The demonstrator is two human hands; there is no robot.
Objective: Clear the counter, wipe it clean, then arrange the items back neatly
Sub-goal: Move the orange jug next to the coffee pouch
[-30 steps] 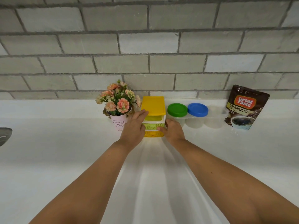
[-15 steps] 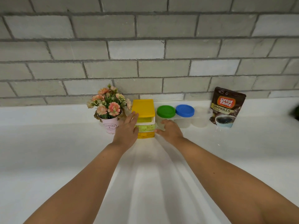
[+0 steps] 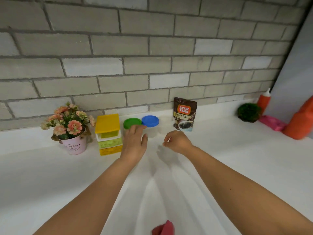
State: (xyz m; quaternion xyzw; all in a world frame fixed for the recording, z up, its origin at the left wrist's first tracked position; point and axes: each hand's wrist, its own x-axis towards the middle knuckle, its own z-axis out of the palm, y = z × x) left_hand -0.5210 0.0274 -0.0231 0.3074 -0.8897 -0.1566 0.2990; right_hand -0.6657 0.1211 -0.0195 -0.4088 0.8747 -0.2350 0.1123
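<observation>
Along the back of the white counter [image 3: 50, 175] stand a pink flower pot [image 3: 73, 145], a yellow-lidded drawer box [image 3: 108, 134], a green-lidded jar [image 3: 132, 123], a blue-lidded jar [image 3: 150, 120], a lidless clear jar [image 3: 163, 127] and a coffee granules pouch [image 3: 184, 114]. My left hand [image 3: 134, 143] is open, its fingertips at the green-lidded jar. My right hand [image 3: 177, 141] hovers in front of the clear jar with loosely curled fingers, holding nothing.
At the far right sit a small green plant ball [image 3: 249, 112], an orange squeeze bottle [image 3: 263, 100], a pink cloth [image 3: 272, 124] and a big orange container [image 3: 300, 122]. A red cloth corner [image 3: 163, 228] shows at the bottom edge. A brick wall backs the counter.
Both hands left the yellow drawer box and moved right: the left now reaches the green-lidded jar, the right hangs before the clear jar. The view turned right, showing the far-right items.
</observation>
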